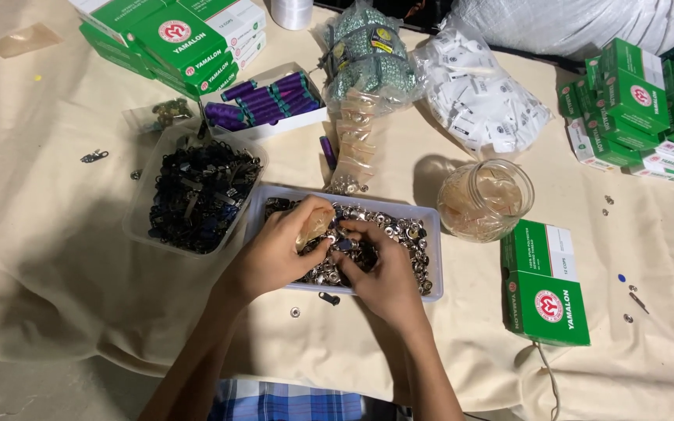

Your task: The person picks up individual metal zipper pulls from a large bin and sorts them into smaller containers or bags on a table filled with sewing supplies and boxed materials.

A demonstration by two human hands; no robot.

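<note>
A cream cloth (56, 234) covers the counter, and clutter rings the work on every side. To the left stands a clear tub of dark metal pieces (196, 195); beyond it lies an open box of purple thread spools (268, 100), with green and white cartons (185, 39) stacked at the far left. Straight beyond the hands, a strip of small clear packets (355, 148) trails down from a bag of patterned goods (368, 58), and a clear bag of white tags (481, 97) lies to its right. A glass jar (487, 199) stands just right of the work, a single green carton (546, 284) nearer and further right, and more green cartons (633, 105) pile at the far right. Loose snaps lie scattered on the cloth. In the middle sits a clear rectangular tray of silver snap fasteners (399, 234), its long axis running left to right. Both hands are inside it: the left hand (278, 249) has its grip pinched on a small clear pouch (313, 226), which tilts up toward the far right, while the right hand (384, 273) has its fingers curled among the fasteners, and I cannot tell whether its grip encloses any.
</note>
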